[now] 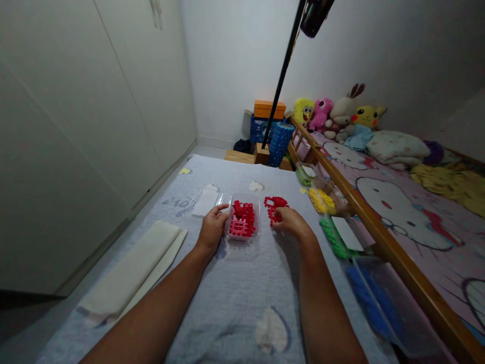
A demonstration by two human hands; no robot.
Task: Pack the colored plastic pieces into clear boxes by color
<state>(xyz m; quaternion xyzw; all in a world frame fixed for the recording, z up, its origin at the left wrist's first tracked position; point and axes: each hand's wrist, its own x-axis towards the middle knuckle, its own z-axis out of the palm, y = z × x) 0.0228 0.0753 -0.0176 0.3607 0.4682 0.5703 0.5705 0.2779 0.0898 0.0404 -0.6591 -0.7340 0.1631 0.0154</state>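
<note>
A clear plastic container (259, 218) stands in front of me with red interlocking toy blocks (248, 215) and a pink window-like block (238, 227) inside it. My left hand (212, 228) grips the container's left side, thumb and fingers at its rim. To the right, more red blocks (271, 203) lie loose on the cloth. My right hand (293, 222) is over these blocks with its fingers curled and pinched on a red block at their near edge; the fingers partly hide that block. A clear lid with a white label (206, 202) lies left of the container.
Along the right edge stand clear boxes of green (304, 177), yellow (321, 200), green (333, 237) and blue pieces (373, 298), beside a wooden bed rail (354, 205). A folded cream cloth (132, 270) lies at left. A black pole (283, 76) rises beyond the far edge.
</note>
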